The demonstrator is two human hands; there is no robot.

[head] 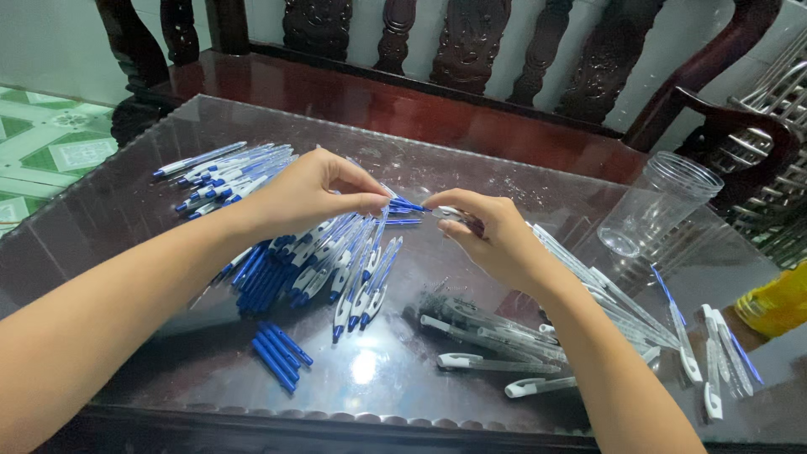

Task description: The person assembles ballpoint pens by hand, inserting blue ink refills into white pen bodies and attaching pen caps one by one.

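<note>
Both hands meet over the middle of the glass table point(126, 210). The left hand point(307, 197) pinches a blue refill point(408, 204) between thumb and forefinger; its long axis runs nearly level, left to right, tip aimed at the right hand point(487, 235). The right hand's fingers are curled shut round a clear barrel point(450, 212), lying on the same line, open end facing the refill. The two parts sit just beside each other, fingertips almost touching; whether the refill has entered the barrel, I cannot tell, the fingers cover the joint. Most of the barrel is hidden in the right palm.

Under the left hand lies a pile of pens point(336, 269), blue and white, pointing mostly toward the near edge. A second row of pens point(223, 172) lies farther back on the left. A few loose blue refills point(277, 349) lie near the front edge. Clear barrels point(487, 336) with white clips lie scattered under the right forearm, blurred by glare on the glass.

At the right stands a clear plastic cup point(656, 202), upright, with nothing visible inside. A yellow thing point(777, 303) is cut off by the right edge.
</note>
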